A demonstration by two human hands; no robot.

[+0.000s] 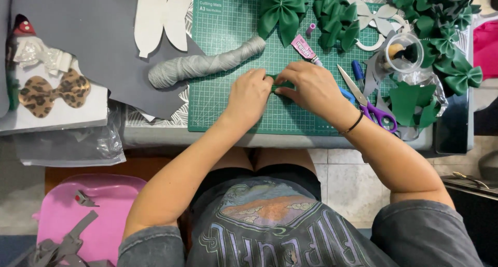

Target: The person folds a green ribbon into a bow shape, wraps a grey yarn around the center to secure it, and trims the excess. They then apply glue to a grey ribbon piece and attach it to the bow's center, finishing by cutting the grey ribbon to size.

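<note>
both hands – left hand [249, 96], right hand [310, 85] – pinch a small folded green fabric piece [282, 85] on the green cutting mat [228, 101]; fingers pressed tight. it might spring open – open purple-handled scissors [365, 102] lie just beside the wrist.

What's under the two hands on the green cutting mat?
A small green piece shows between the left hand and right hand, on the cutting mat. Its shape is mostly covered.

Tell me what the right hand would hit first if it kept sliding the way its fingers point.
Probably the left hand: the right hand points left across the green piece both pinch.
</note>
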